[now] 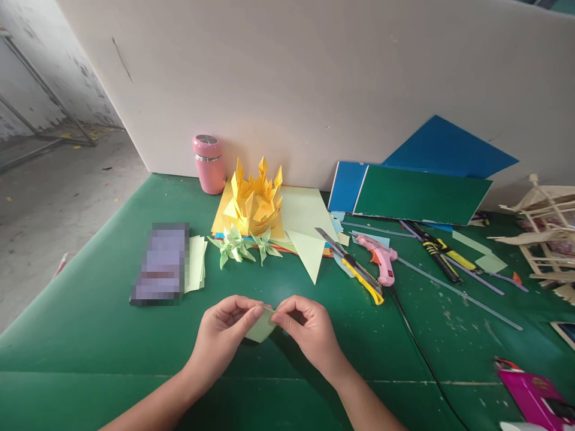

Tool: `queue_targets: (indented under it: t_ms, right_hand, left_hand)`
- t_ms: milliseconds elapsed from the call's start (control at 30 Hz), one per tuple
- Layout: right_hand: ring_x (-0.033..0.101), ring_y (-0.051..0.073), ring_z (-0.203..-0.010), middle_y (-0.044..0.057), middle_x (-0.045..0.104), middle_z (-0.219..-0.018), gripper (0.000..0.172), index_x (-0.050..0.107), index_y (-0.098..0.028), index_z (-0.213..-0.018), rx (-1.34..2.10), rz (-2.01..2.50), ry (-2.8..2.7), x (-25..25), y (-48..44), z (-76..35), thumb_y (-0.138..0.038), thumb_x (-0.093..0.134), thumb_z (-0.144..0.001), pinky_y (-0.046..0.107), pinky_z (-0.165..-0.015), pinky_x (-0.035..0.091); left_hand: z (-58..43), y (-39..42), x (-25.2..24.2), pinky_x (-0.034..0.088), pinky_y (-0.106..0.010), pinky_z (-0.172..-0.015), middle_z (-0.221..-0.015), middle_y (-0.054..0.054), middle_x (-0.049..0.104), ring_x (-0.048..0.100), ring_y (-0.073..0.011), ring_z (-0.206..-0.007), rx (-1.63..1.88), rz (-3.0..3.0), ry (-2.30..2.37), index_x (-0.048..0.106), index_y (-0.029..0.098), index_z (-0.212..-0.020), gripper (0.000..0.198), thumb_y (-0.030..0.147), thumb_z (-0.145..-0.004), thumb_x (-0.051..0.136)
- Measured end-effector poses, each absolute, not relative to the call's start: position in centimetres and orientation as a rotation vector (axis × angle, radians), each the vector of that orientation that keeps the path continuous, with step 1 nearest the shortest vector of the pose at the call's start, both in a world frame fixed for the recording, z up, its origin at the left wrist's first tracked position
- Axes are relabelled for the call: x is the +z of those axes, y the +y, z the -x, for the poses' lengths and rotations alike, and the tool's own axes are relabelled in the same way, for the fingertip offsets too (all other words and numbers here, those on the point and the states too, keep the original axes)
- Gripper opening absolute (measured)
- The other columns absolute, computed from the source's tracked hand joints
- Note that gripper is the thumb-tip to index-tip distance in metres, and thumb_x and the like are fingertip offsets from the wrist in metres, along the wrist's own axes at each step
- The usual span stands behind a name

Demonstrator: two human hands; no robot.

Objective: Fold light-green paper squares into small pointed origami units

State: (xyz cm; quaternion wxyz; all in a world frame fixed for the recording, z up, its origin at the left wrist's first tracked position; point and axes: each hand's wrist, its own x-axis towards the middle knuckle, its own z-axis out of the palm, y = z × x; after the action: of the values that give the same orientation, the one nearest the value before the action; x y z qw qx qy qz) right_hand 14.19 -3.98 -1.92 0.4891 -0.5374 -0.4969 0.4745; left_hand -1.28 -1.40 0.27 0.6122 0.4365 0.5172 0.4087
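Between my two hands is a small piece of pale green paper (261,327), held just above the green tabletop. My left hand (223,335) pinches its upper left edge between thumb and fingers. On the other side, my right hand (309,331) grips the upper right corner with thumb and forefinger. Beyond the hands lie light green folded paper flowers (234,245), and behind them stands a yellow folded-paper crown (256,203) on stacked coloured sheets. A stack of small pale green paper pieces (196,263) rests to the left, partly under a blurred phone-shaped object (162,263).
A yellow utility knife (362,280) and a pink glue gun (380,257) with a black cable lie right of centre. A pink flask (209,167) stands at the back. Pliers (433,251), glue sticks, blue and green boards (422,194) and a wooden stick model (548,221) occupy the right.
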Motion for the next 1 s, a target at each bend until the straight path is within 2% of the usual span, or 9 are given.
queue_targets:
  t_ms: [300, 500, 633, 833, 1000]
  right_hand:
    - [0.053, 0.013, -0.056, -0.001, 0.06, -0.061, 0.028, 0.062, -0.019, -0.065, 1.234, 1.286, -1.19, -1.8, -3.9, -14.2, -0.045, 0.068, -0.073, 0.024, -0.054, 0.044]
    - [0.057, 0.015, -0.063, 0.001, 0.063, -0.064, 0.021, 0.058, -0.02, -0.061, 1.034, 1.286, -1.33, -1.5, -4.1, -14.0, -0.03, 0.062, -0.08, 0.026, -0.061, 0.045]
    - [0.057, 0.015, -0.064, 0.001, 0.063, -0.065, 0.021, 0.057, -0.02, -0.062, 0.971, 1.292, -1.372, -1.6, -4.1, -13.8, -0.029, 0.059, -0.082, 0.026, -0.063, 0.044]
    - [0.049, 0.012, -0.057, -0.002, 0.056, -0.062, 0.022, 0.057, -0.019, -0.069, 1.162, 1.29, -1.317, -1.7, -4.1, -13.4, -0.037, 0.061, -0.08, 0.023, -0.054, 0.039]
    - [0.041, 0.01, -0.054, -0.004, 0.045, -0.055, 0.029, 0.047, -0.019, -0.058, 1.135, 1.371, -1.432, -1.7, -4.3, -13.2, -0.035, 0.057, -0.08, 0.022, -0.051, 0.032]
  left_hand:
    - [1.4, -1.4, 0.2, 0.053, -0.025, -0.058, -0.07, -0.004, 0.073, 0.066, -0.0171, -0.064, 0.952, -0.881, 1.081, 0.064, 0.017, -0.063, 0.03, 0.044, -0.06, 0.079]
    - [1.2, -1.6, 0.0, 0.049, -0.021, -0.055, -0.071, -0.001, 0.068, 0.06, -0.0133, -0.064, 1.023, -0.918, 1.043, 0.061, 0.017, -0.063, 0.03, 0.042, -0.063, 0.078]
    - [1.1, -1.7, -0.3, 0.046, -0.019, -0.052, -0.072, 0.001, 0.063, 0.055, -0.0108, -0.061, 1.066, -0.938, 1.049, 0.059, 0.018, -0.064, 0.029, 0.042, -0.066, 0.076]
    - [1.0, -1.8, -0.7, 0.043, -0.017, -0.052, -0.074, 0.003, 0.062, 0.052, -0.0089, -0.06, 1.074, -0.866, 1.026, 0.055, 0.019, -0.066, 0.03, 0.043, -0.07, 0.073]
    - [0.8, -1.7, -1.0, 0.043, -0.018, -0.052, -0.072, 0.002, 0.062, 0.053, -0.0101, -0.061, 1.099, -0.95, 1.048, 0.055, 0.019, -0.069, 0.029, 0.044, -0.073, 0.069]
